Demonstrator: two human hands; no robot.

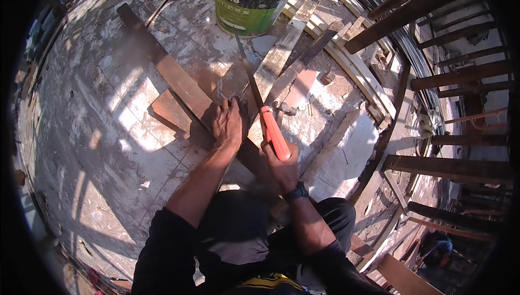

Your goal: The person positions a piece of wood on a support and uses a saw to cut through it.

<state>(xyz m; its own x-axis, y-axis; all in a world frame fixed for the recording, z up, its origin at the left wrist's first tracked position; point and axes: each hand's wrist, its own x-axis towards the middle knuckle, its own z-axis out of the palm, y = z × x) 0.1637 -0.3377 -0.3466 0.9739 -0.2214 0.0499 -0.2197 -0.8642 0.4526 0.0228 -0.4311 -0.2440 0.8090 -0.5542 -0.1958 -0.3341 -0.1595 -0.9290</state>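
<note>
My right hand is closed round the orange-red handle of a handsaw. Its thin blade points away from me, towards the bucket, with its edge just right of my left hand. Bent over wood in front of my knees, my left hand grips a board there, its fingertips partly in shadow. A long dark plank runs from the far left to beneath that hand. Beside it lies a short reddish-brown wood block. Where the blade meets the wood is hard to make out.
A white bucket with a green label stands ahead. Pale worn boards and scraps lie to its right, near long pale strips. Dark timbers line the right side. Another person is at the lower right.
</note>
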